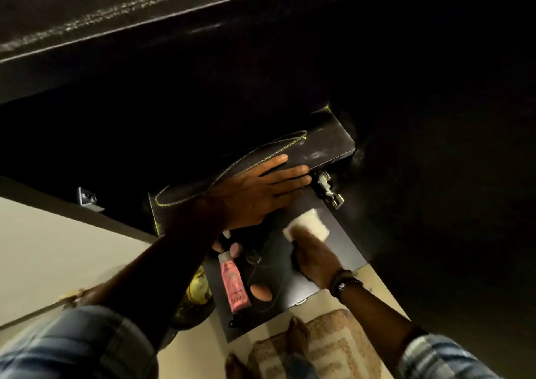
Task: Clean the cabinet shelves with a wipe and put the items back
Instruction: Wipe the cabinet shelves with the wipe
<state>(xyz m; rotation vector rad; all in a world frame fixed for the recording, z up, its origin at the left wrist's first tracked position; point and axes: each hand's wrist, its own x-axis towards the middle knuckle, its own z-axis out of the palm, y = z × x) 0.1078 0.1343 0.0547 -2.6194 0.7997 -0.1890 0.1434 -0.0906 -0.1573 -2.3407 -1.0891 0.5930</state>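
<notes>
We are pressing the wipe [309, 222] onto the dark panel [343, 243] with the right hand [314, 255], its grip closed round it; the left hand [261, 188] is resting flat on the ledge [327, 143] above; the pink tube [233, 285] is lying left of the wipe, long axis toward us.

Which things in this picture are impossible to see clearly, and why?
1. Head view: cabinet interior, lost in darkness.
2. Head view: print on the pink tube, too small and blurred.
3. Head view: small items above the tube, partly covered by the left hand.
4. Head view: rug, cut off by the bottom edge.
</notes>
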